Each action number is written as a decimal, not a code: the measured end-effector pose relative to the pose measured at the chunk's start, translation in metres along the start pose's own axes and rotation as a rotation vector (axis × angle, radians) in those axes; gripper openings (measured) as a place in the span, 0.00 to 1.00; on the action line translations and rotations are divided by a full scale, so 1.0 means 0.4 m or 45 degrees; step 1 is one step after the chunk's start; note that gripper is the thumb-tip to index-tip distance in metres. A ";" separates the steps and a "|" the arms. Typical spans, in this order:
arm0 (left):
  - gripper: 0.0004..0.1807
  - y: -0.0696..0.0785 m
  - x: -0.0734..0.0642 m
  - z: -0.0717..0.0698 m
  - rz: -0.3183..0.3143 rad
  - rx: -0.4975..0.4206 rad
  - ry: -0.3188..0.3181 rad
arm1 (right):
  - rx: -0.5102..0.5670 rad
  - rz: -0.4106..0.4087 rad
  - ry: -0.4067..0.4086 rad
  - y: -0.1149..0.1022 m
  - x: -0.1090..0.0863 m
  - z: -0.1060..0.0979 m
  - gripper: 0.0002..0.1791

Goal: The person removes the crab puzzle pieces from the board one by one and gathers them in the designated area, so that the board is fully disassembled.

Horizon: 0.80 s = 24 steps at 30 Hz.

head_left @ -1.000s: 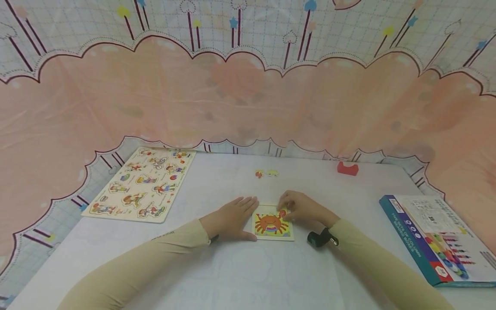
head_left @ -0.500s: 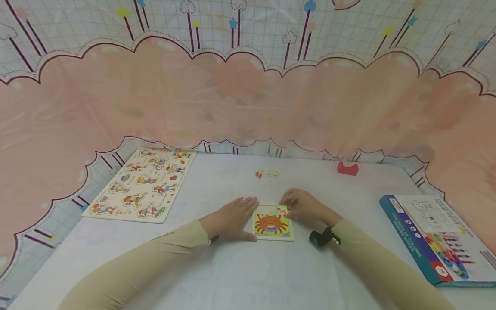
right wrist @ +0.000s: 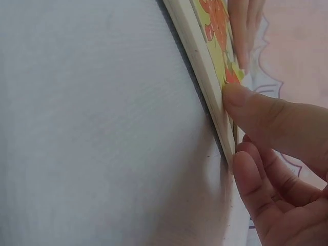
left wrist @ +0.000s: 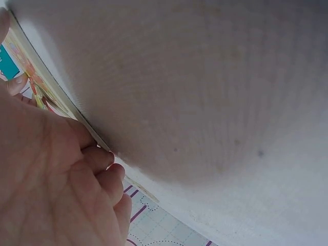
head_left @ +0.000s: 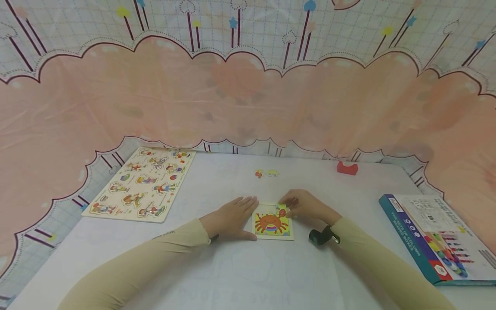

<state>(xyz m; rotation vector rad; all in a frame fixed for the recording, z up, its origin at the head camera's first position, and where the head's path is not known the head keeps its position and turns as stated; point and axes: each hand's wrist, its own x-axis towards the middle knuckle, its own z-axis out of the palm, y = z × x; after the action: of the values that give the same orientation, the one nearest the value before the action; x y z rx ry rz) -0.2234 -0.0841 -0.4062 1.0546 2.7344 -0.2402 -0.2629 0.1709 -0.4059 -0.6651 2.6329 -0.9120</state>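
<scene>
A small square crab puzzle (head_left: 271,224) in a pale wooden frame lies on the table between both hands. My left hand (head_left: 234,218) lies with fingers extended along the frame's left edge; in the left wrist view its fingers touch the frame's side. At the upper right corner my right hand (head_left: 306,206) pinches a puzzle piece (right wrist: 232,76) with a red claw on it, which sits slightly tilted in the right wrist view. Past the frame lie two loose puzzle pieces, one with a red mark (head_left: 258,174) and one mostly yellow-green (head_left: 272,173).
A pegboard (head_left: 141,185) with pictures of children lies at the left. On the right stands a flat box (head_left: 438,241) with a teal side. A red notched block (head_left: 347,168) sits at the back right. Patterned cloth (head_left: 248,94) hangs behind the table.
My right hand has shifted slightly right and away from me, and the claw piece has turned a little at the corner. The left hand stays in place.
</scene>
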 end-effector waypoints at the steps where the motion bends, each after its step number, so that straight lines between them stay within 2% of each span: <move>1: 0.56 -0.001 0.000 0.001 0.000 -0.001 0.000 | -0.004 0.008 0.000 0.000 0.001 0.000 0.18; 8: 0.55 -0.002 0.002 0.002 -0.005 -0.011 0.002 | -0.023 0.041 0.034 0.003 0.005 0.004 0.18; 16: 0.55 0.000 -0.001 -0.001 -0.002 0.002 0.009 | -0.039 -0.001 0.094 0.017 0.005 0.004 0.18; 24: 0.55 0.002 -0.001 -0.003 -0.007 0.003 -0.006 | -0.034 -0.015 0.156 0.047 0.018 -0.037 0.19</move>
<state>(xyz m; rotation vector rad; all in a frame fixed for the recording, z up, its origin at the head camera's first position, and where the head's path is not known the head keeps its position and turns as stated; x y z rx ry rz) -0.2227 -0.0834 -0.4050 1.0460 2.7335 -0.2467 -0.2813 0.1880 -0.4074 -0.6511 2.7557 -0.9515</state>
